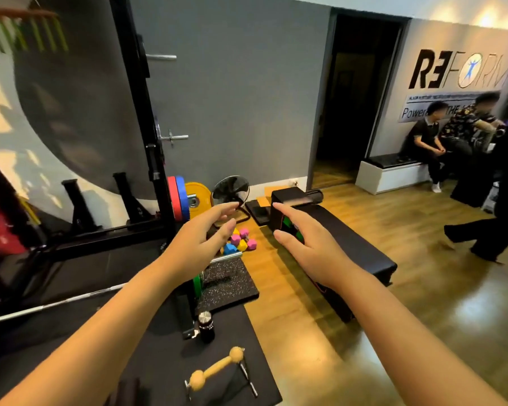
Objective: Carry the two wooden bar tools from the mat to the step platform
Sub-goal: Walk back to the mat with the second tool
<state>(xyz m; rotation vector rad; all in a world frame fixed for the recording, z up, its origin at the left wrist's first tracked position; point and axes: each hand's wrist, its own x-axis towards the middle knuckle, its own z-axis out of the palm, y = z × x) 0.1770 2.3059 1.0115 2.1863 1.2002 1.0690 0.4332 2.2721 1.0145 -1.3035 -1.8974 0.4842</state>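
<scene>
On black floor mat near bottom edge, one tan wooden bar tool w/ metal feet lies untouched (2nd not visible); left hand & right hand both spread, holding nothing, raised well above it, so carry to black step platform not begun.

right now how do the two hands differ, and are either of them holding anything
The left hand is turned on edge, thumb up, over the pile of small coloured dumbbells. The right hand lies palm down, fingers spread, over the near end of the long black bench. Both are open, empty and stretched forward. The wooden bar tool lies untouched on the black mat.
</scene>
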